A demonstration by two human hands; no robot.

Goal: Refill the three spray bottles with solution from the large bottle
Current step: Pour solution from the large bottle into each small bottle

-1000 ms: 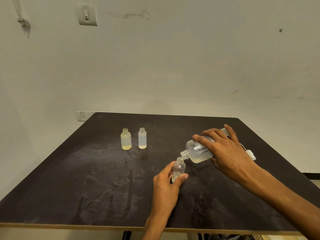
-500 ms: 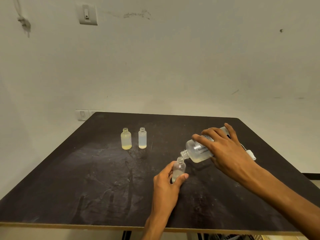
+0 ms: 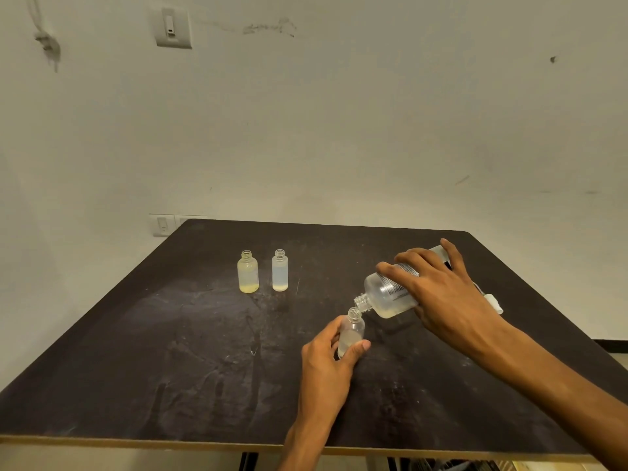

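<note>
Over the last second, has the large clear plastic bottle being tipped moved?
No. The large clear plastic bottle keeps its place relative to the two small bottles standing behind.

Plain indoor room, looks like a home or a makeshift work corner, not a fitted lab. Bare off-white painted wall (image 3: 373,130) fills the upper frame, scuffed and stained, with a smudge at upper centre. Wall light switch (image 3: 172,28) at upper left; a knotted cord (image 3: 46,39) hangs at far upper left. Socket plate (image 3: 163,225) at mid-left, just behind the table corner. Dark worn table (image 3: 170,351) across the lower frame, scratched and dusty, raw board edge along the front. No lab fittings visible; exact room type cannot be told.
</note>
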